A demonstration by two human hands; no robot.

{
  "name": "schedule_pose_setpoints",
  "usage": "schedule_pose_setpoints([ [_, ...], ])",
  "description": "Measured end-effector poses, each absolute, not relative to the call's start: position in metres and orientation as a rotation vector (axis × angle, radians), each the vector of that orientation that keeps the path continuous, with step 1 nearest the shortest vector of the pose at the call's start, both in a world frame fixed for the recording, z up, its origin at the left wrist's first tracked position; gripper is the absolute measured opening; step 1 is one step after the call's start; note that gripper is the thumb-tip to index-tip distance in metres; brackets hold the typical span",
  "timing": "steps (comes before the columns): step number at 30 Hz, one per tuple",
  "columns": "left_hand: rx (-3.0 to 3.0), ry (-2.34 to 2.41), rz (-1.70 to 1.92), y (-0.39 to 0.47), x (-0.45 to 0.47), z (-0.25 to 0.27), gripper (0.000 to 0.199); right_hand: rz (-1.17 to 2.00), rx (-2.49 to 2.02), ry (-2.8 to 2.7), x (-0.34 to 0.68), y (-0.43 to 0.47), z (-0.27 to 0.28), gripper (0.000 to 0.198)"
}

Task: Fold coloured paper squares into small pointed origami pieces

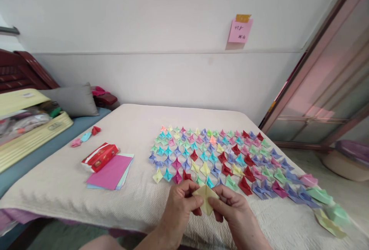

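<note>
A pale yellow piece of folded paper point(206, 206), shaped like a diamond with a crease down its middle, is held up between both my hands. My left hand point(184, 200) pinches its left side, thumb in front. On the right side, my right hand point(230, 204) grips it the same way, with the thumb pressed near the centre. Just beyond my fingers, rows of small folded paper boats point(204, 168) in many colours cover the right half of the cream bedspread point(141, 211).
At left lies a stack of coloured paper sheets point(112, 173) with a red tissue pack point(100, 157) against it. Several small folded papers point(85, 137) sit farther back. A pink note point(240, 31) is taped to the wall. Past the right edge stands a tub point(343, 165).
</note>
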State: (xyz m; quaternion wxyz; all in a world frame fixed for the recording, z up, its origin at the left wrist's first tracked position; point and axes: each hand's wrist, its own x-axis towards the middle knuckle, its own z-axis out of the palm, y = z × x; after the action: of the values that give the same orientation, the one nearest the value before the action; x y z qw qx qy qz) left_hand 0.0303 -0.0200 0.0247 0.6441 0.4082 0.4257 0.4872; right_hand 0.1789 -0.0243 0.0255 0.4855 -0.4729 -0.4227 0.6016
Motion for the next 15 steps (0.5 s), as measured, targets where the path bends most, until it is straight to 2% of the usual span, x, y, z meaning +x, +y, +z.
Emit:
schedule_pose_setpoints([
  [8,0.899,0.83,1.237,-0.0259,0.0319,0.0225,0.009,1.469,-1.039,-0.83,0.1763,-0.0312,0.0312,0.005],
  [12,0.888,0.752,1.228,-0.0273,0.0302,0.0239,0.009,1.442,-1.0,-0.814,0.1772,-0.0337,0.0308,0.013],
  [15,0.884,0.769,1.217,-0.0264,0.0276,0.027,0.013,1.427,-0.997,-0.902,0.1784,-0.0324,0.0294,0.01],
])
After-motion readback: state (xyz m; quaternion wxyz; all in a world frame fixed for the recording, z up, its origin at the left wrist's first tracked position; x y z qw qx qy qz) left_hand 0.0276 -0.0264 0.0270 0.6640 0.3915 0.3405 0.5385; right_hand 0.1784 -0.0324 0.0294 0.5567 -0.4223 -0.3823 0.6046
